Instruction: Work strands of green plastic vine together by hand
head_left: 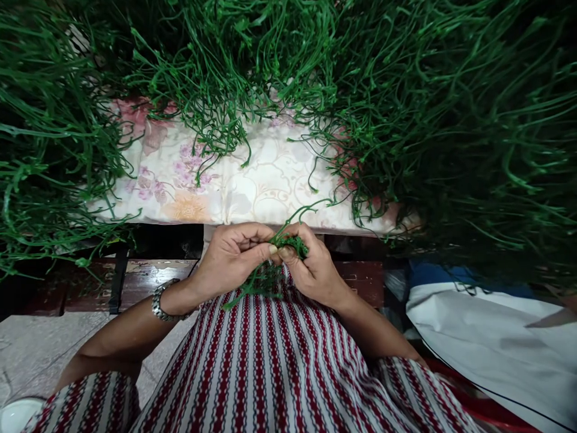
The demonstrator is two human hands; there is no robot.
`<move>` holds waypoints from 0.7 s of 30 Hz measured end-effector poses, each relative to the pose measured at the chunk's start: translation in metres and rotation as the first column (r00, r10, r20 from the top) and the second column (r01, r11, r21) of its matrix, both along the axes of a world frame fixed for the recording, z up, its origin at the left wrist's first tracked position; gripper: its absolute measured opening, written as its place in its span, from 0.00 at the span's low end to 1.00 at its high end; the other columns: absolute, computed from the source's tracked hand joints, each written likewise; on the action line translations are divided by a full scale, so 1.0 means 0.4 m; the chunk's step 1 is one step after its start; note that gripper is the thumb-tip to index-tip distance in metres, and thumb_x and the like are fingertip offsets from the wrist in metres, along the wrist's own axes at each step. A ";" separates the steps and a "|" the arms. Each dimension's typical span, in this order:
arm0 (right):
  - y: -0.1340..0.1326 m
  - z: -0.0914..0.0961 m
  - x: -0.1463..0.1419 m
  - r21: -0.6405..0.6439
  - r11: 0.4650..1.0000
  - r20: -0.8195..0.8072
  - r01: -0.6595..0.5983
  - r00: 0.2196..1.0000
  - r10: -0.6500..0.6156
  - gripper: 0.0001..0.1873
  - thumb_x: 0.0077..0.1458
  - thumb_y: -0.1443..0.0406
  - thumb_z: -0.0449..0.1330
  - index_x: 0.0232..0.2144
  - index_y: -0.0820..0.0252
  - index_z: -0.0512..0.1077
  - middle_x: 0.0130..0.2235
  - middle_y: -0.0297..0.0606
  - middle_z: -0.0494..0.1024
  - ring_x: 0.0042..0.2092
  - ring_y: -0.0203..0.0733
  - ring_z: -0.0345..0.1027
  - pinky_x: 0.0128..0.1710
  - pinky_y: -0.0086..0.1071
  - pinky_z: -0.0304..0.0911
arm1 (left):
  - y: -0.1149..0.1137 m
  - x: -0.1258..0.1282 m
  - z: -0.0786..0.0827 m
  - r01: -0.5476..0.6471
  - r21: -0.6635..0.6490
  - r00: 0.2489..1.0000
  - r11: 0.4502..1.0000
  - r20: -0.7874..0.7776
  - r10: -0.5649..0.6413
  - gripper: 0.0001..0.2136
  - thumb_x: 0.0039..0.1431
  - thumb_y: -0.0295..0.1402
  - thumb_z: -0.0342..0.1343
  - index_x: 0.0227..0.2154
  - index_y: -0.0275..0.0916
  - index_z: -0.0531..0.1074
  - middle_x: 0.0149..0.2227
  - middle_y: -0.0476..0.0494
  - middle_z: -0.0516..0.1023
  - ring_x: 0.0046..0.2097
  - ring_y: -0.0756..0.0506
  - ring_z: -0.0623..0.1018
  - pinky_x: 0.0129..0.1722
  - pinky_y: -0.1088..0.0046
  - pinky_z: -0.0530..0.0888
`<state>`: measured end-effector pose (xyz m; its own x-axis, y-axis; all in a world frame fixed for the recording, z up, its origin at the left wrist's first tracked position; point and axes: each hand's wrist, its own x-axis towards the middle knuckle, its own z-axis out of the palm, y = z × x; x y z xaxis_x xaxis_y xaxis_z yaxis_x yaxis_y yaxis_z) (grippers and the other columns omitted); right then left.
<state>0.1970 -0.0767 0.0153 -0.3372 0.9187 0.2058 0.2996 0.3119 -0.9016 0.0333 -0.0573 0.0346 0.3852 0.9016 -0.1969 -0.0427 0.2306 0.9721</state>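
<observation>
My left hand [237,252] and my right hand [311,261] meet in front of my body, just short of the table's near edge. Both are closed in a pinch on a thin green plant-like stem [293,218], which looks like artificial foliage. Its long ends stick up past my fingers toward the table. A small leafy green cluster [295,243] shows at my right fingers, and more fine green sprigs [259,284] hang below my hands over my striped clothing. The exact spot where the fingertips grip is partly hidden.
Large heaps of similar green stems lie at the left [49,138], back [234,48] and right [455,120] on a flowered tablecloth [265,186]. A dark wooden bench [155,282] runs beneath the table edge. White cloth [491,337] is at the lower right.
</observation>
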 end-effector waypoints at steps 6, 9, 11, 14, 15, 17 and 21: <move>0.003 0.011 0.017 0.156 0.983 0.328 -0.096 0.944 0.040 0.11 0.48 0.76 0.48 0.34 0.60 0.62 0.29 0.36 0.67 0.31 0.37 0.60 0.31 0.31 0.58 | 0.029 -0.013 0.024 0.162 0.075 0.958 0.984 -0.251 -0.139 0.05 0.50 0.27 0.55 0.23 0.33 0.72 0.20 0.51 0.69 0.23 0.54 0.65 0.23 0.80 0.63; 0.005 0.022 0.029 0.235 0.953 0.467 -0.190 0.882 0.061 0.11 0.46 0.76 0.47 0.31 0.61 0.63 0.28 0.38 0.66 0.31 0.39 0.58 0.30 0.32 0.58 | 0.042 -0.023 0.025 0.326 0.061 0.908 0.943 -0.298 -0.295 0.07 0.52 0.27 0.52 0.20 0.33 0.70 0.19 0.52 0.65 0.23 0.54 0.62 0.21 0.80 0.59; 0.004 0.032 0.034 0.241 0.937 0.521 -0.255 0.848 0.097 0.10 0.45 0.76 0.46 0.28 0.61 0.63 0.26 0.37 0.65 0.29 0.39 0.57 0.28 0.32 0.56 | 0.043 -0.032 0.021 0.432 0.049 0.869 0.901 -0.290 -0.401 0.10 0.53 0.26 0.51 0.18 0.34 0.67 0.18 0.53 0.60 0.21 0.55 0.59 0.20 0.80 0.56; 0.000 0.049 0.039 0.227 0.887 0.474 -0.403 0.841 0.261 0.09 0.43 0.75 0.46 0.24 0.59 0.63 0.22 0.34 0.64 0.25 0.37 0.55 0.24 0.31 0.52 | 0.032 -0.047 0.018 0.584 0.144 0.802 0.799 -0.254 -0.541 0.13 0.55 0.26 0.50 0.15 0.36 0.60 0.17 0.55 0.54 0.20 0.55 0.56 0.20 0.78 0.54; -0.002 0.055 0.040 0.217 0.857 0.424 -0.468 0.836 0.349 0.09 0.43 0.75 0.46 0.23 0.59 0.63 0.22 0.33 0.64 0.25 0.36 0.55 0.24 0.31 0.52 | 0.026 -0.052 0.020 0.642 0.190 0.765 0.743 -0.235 -0.600 0.14 0.55 0.25 0.50 0.16 0.37 0.59 0.17 0.55 0.53 0.20 0.54 0.56 0.20 0.77 0.54; -0.007 0.065 0.042 0.187 0.784 0.311 -0.592 0.792 0.525 0.10 0.43 0.75 0.46 0.22 0.58 0.63 0.22 0.31 0.65 0.25 0.35 0.57 0.25 0.30 0.53 | 0.015 -0.059 0.028 0.744 0.256 0.665 0.617 -0.201 -0.719 0.14 0.55 0.23 0.48 0.16 0.38 0.55 0.18 0.54 0.54 0.21 0.53 0.57 0.22 0.75 0.56; -0.014 0.081 0.047 0.124 0.686 0.231 -0.717 0.693 0.683 0.10 0.41 0.75 0.46 0.23 0.59 0.64 0.24 0.32 0.68 0.26 0.34 0.59 0.25 0.28 0.55 | -0.001 -0.066 0.049 0.829 0.264 0.543 0.492 -0.170 -0.823 0.16 0.56 0.23 0.45 0.17 0.41 0.48 0.18 0.52 0.56 0.21 0.51 0.59 0.23 0.72 0.58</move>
<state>0.2159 -0.0824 0.0478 -0.9076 0.3483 0.2344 0.0505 0.6449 -0.7626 0.0069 -0.0576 0.0543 0.9830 0.1830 -0.0142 0.0381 -0.1277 0.9911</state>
